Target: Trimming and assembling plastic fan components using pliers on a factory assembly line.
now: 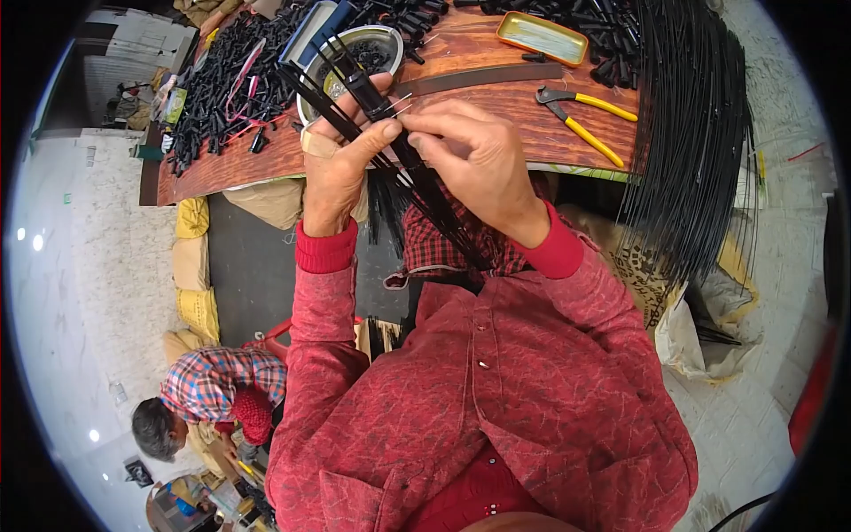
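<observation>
My left hand (341, 168), with a tan strip of tape or bandage at the thumb's base, is closed around a black umbrella frame (359, 89). Its thin black ribs (443, 217) run down toward my lap, around a black plastic runner. Close beside it, my right hand (483, 164) has thumb and forefinger pinched together on a fine silvery wire (401, 99) at the runner. The wire's far end is hidden by the fingers. Both hands are just above the near edge of the wooden table (523, 137).
Yellow-handled nippers (585, 124), a brown flat strip (479, 78) and a yellow-rimmed tray (542, 37) of wires lie beyond my right hand. A metal bowl (394, 37) and heaped black plastic parts (222, 89) are at left. Long black ribs (691, 133) overhang the right edge. Another person (222, 386) bends at lower left.
</observation>
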`<state>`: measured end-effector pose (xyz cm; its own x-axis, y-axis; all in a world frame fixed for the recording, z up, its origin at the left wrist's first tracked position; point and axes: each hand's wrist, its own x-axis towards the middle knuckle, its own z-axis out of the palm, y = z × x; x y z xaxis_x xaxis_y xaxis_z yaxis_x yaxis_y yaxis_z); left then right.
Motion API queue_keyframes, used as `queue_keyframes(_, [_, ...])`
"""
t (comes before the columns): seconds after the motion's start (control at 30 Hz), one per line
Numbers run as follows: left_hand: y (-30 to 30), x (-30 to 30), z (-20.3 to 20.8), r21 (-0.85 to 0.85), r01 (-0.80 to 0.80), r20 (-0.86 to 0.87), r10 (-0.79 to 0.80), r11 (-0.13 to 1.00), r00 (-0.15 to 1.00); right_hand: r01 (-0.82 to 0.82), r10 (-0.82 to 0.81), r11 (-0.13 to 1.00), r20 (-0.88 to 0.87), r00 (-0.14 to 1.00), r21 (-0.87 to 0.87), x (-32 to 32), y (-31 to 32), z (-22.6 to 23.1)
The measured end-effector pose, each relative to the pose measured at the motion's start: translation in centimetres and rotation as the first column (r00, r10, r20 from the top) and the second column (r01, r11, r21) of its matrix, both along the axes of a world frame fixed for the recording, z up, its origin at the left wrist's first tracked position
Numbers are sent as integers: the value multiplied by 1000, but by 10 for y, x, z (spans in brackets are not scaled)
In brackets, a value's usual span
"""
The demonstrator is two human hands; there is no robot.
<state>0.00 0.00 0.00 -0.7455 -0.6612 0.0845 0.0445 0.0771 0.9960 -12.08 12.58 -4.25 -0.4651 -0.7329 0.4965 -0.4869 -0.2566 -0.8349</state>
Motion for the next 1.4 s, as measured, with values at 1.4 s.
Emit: queue_keyframes(1.4, [12, 9, -9, 24, 25, -137, -21, 999, 990, -383, 419, 896, 710, 566, -224, 5, 7, 0])
